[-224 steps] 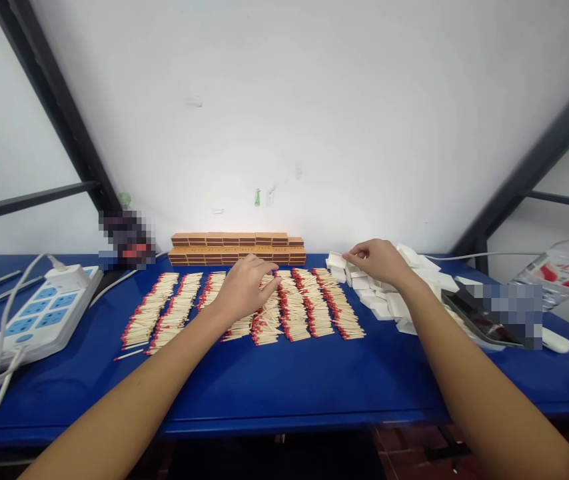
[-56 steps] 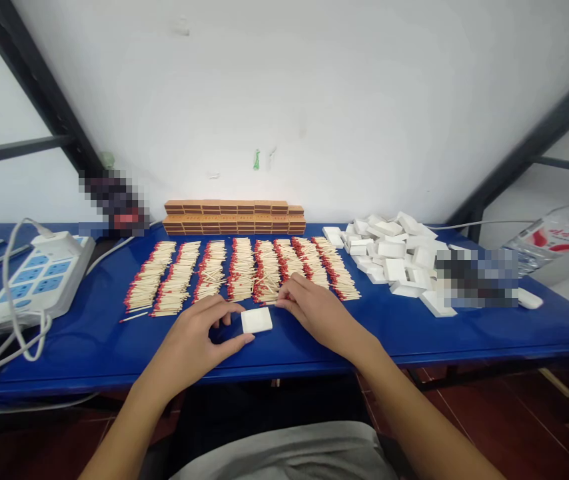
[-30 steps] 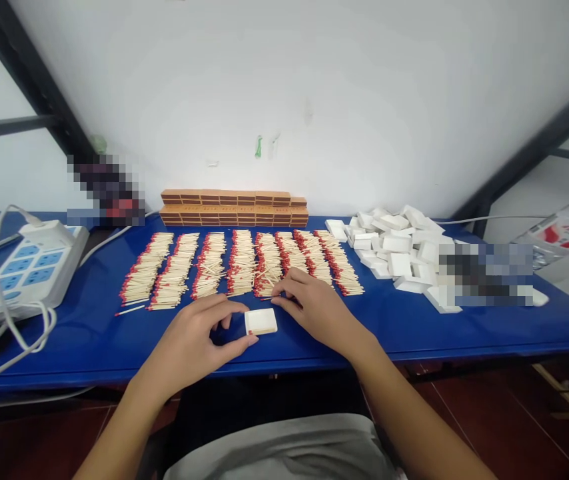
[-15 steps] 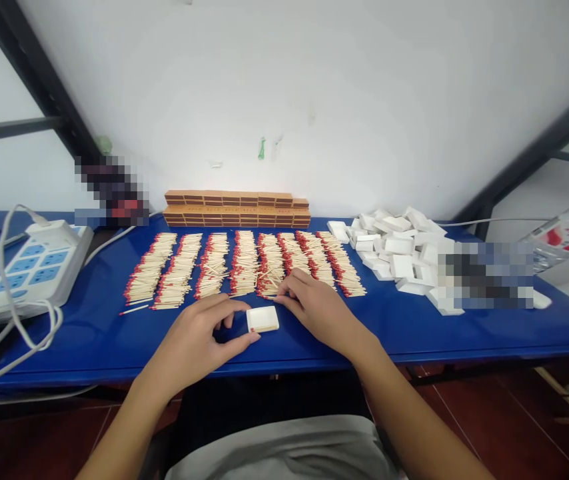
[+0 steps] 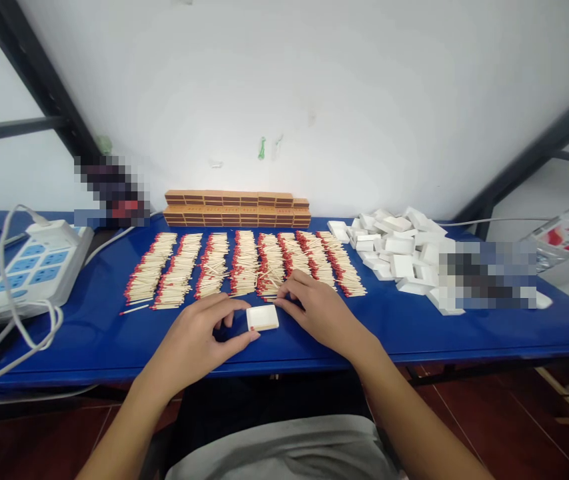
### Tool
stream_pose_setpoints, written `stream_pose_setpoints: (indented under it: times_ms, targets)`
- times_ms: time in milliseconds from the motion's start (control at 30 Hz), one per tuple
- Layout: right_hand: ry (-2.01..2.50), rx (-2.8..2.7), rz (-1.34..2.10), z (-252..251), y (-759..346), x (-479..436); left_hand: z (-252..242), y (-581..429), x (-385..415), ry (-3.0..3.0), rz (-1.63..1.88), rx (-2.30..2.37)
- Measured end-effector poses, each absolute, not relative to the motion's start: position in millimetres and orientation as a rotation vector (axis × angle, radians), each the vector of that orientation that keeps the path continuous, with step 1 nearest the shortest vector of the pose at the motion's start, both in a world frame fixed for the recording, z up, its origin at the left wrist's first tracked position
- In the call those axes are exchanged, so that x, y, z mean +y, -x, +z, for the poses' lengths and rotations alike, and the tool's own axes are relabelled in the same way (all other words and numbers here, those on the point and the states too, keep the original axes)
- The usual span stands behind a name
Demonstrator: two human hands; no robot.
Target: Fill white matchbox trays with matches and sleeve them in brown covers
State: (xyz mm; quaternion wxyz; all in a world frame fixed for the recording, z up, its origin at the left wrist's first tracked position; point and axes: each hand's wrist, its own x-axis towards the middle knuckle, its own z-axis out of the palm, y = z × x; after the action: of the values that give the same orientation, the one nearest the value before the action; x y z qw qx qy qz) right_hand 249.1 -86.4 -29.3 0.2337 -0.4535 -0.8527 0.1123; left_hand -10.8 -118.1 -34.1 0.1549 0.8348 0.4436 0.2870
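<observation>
A small white matchbox tray (image 5: pixel 262 318) lies on the blue table (image 5: pixel 89 340) near its front edge. My left hand (image 5: pixel 199 337) holds the tray's left end between thumb and forefinger. My right hand (image 5: pixel 314 310) rests just right of the tray, fingers curled and pinched at the near end of the rows of red-tipped matches (image 5: pixel 244 267). What the right fingers hold, if anything, is too small to make out. The matches lie in several neat columns behind both hands.
Brown matchbox sleeves (image 5: pixel 237 208) are stacked against the wall. A heap of white trays (image 5: pixel 394 250) lies at the right, with a blurred object beside it. A white power strip (image 5: pixel 29 270) with cables sits at the left. One stray match (image 5: pixel 132 309) lies apart.
Since several seconds ago both hands came from the far rows and the white heap to the table's front, with one tray set down there. Over the last second they barely moved.
</observation>
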Motion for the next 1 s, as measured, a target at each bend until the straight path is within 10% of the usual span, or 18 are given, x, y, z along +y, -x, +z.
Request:
stream_pose_setpoints:
  times_ms: [1000]
  targets:
    - [1.046,-2.286,0.223,-22.4,-245.9,-104.5,-38.7,11.8,-117.9,-2.493,0.961,1.23]
